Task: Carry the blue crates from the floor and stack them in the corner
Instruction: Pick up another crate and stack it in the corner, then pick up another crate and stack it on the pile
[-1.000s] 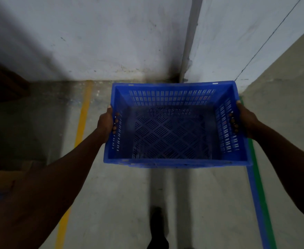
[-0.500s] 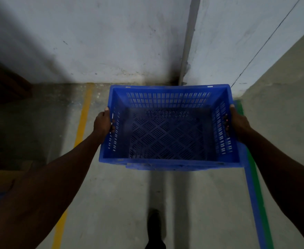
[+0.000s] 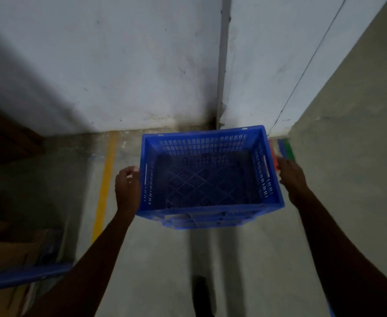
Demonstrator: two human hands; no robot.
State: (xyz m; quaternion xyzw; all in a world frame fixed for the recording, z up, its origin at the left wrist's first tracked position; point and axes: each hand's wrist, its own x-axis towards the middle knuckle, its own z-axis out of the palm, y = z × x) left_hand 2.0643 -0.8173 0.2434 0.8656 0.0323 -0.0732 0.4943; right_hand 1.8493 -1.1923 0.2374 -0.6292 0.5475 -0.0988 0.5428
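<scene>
Head cam view, looking down into the corner where two pale walls (image 3: 142,65) meet. The blue crate (image 3: 208,179) sits right there near the corner on the concrete floor (image 3: 153,259), and there seems to be at least one more blue crate nested under it, since extra blue rims poke out below the front edge. It's empty, with a slotted bottom and slotted sides.

The left hand (image 3: 127,187) is just beside the crate's left wall, fingers (image 3: 128,172) curled loosely inward, not wrapped on the rim, looks like a small gap there. The right hand (image 3: 290,177) is by the right wall near the handle slot; its fingers are hidden from this angle, so I can't tell if they're touching or gripping.

A yellow floor line (image 3: 104,191) runs left of the crate, and red, blue and green stripes (image 3: 281,149) run along its right. Cardboard (image 3: 7,255) and another blue edge sit at bottom left. A dark shoe (image 3: 201,294) shows at the bottom.
</scene>
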